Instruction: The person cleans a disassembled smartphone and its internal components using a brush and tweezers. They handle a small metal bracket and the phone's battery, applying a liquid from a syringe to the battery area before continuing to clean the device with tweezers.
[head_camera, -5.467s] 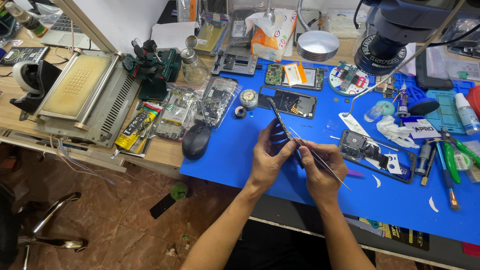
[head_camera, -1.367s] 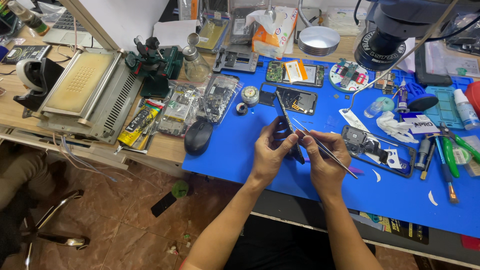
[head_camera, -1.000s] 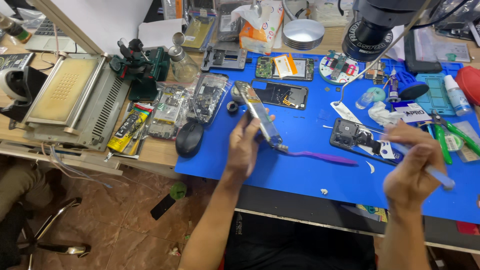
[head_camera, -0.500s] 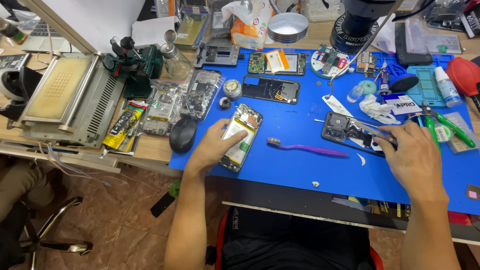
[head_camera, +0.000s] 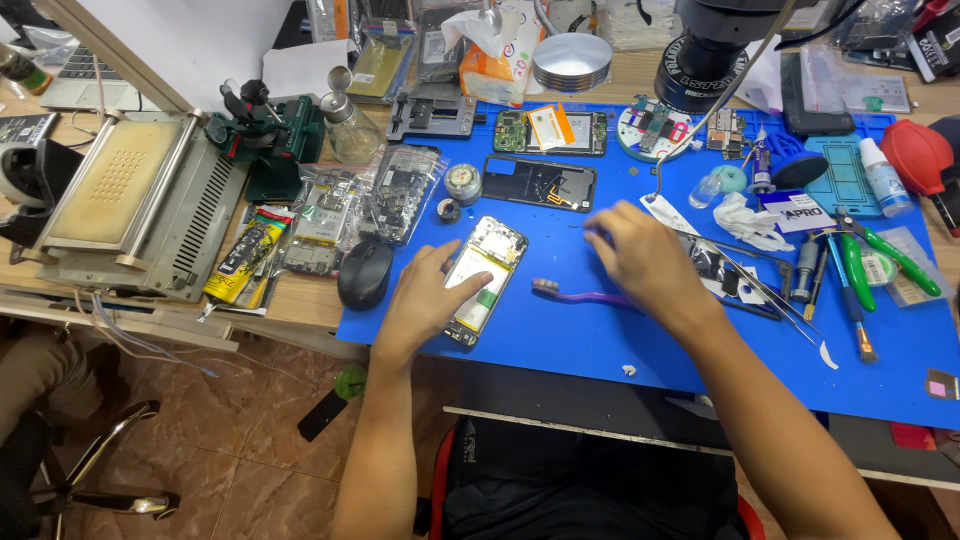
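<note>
I see the left hand (head_camera: 425, 300) lying flat, fingers spread, on the opened phone (head_camera: 483, 278) on the blue mat (head_camera: 560, 340). The right hand (head_camera: 640, 255) hovers at 3 o'clock of it, over the purple toothbrush (head_camera: 585, 295), fingers loose; whether it touches anything I cannot tell.

Two bare forearms, sleeveless up to the frame's lower edge, ending in bare hands, left hand (head_camera: 425, 300) and right hand (head_camera: 640, 255), without gloves, rings, watch or wristbands, fingernails short, and dark clothing over the lap low in the view.
</note>
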